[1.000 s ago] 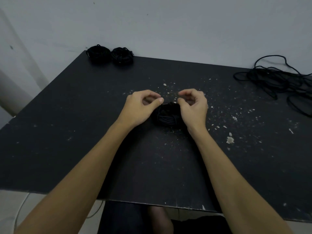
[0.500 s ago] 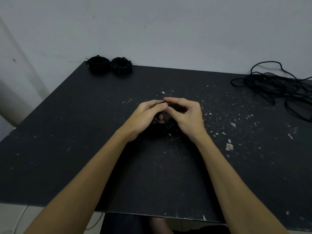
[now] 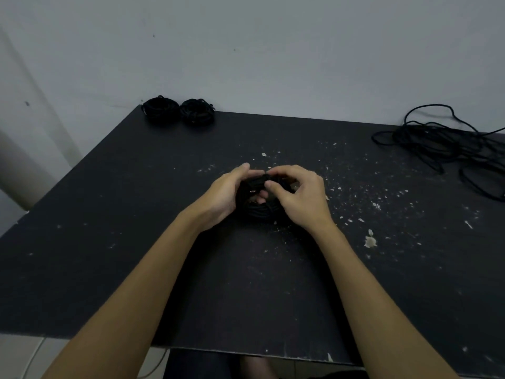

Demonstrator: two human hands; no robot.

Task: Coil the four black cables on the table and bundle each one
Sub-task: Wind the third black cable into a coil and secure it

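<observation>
A coiled black cable (image 3: 259, 210) lies at the middle of the black table (image 3: 136, 242), partly hidden between my hands. My left hand (image 3: 226, 191) grips the coil's left side, fingers curled around it. My right hand (image 3: 299, 196) pinches the cable at the top of the coil with thumb and fingers. Two bundled black coils (image 3: 161, 110) (image 3: 197, 114) sit side by side at the table's far left corner. A loose black cable (image 3: 448, 143) sprawls in a tangle at the far right.
Pale specks and chips (image 3: 370, 240) are scattered over the table's middle and right. A grey wall (image 3: 273, 50) stands right behind the far edge. The near table edge runs just above my lap.
My hands came together from apart and closed on the coil; the left hand now wraps its left side while the right pinches the top.
</observation>
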